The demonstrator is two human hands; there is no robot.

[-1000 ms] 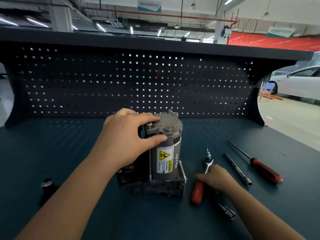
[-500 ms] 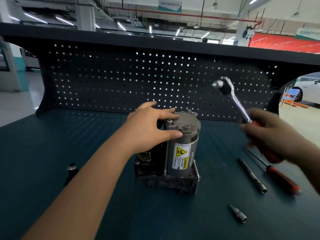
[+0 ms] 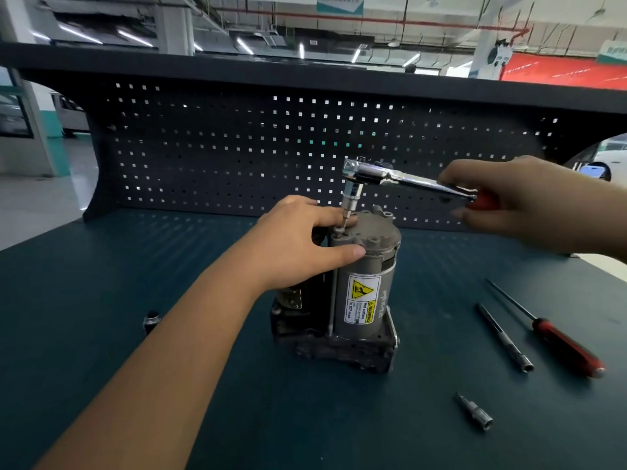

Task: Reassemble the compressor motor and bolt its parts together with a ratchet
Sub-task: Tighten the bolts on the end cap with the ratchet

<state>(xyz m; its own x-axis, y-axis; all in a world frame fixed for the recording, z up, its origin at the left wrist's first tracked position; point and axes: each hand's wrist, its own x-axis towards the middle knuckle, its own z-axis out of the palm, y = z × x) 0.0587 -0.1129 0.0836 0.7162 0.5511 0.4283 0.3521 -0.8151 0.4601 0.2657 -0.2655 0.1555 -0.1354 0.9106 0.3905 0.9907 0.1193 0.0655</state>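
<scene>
Our left hand [image 3: 298,242] grips the top of the motor [image 3: 368,276], which stands upright mid-table [image 3: 101,300]. Our right hand [image 3: 515,198] curls round the ratchet [image 3: 400,176] handle, with the bit on a bolt [image 3: 337,228]. We should seat it squarely before turning. The label [image 3: 361,303] reads "WARNING", "Hot surface", "Do NOT touch".

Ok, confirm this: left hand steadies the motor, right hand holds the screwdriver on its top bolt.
Wrong tool: the head view shows the right hand holding the ratchet on the top bolt; the screwdriver lies on the bench. The rest holds.
</scene>
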